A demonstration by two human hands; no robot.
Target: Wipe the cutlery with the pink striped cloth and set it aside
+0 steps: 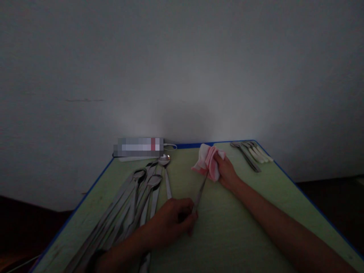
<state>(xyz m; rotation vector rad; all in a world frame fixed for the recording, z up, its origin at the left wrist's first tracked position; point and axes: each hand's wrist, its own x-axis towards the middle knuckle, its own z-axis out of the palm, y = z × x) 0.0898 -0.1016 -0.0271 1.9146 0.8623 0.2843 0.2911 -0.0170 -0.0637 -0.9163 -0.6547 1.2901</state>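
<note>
Between finger and thumb, my left hand [173, 220] grips the thin handle of a metal piece of cutlery [200, 192], which slants up to the right. My right hand [227, 172] is closed around a pink and white cloth [211, 161]. The far end of the cutlery goes into the cloth, so I cannot tell whether it is a spoon or a fork. Beside and under my left forearm lies a spread of long-handled metal spoons [155, 182] and other metal handles. One spoon [164, 160] lies just beyond my left hand, its bowl away from me.
At the back right lie several utensils with dark metal handles [250, 161] and white handles [260, 154]. A blurred-out box-like object [139, 147] with a white cable [171, 145] stands at the back left. The green table [227, 235] has a blue edge and meets a grey wall [182, 76].
</note>
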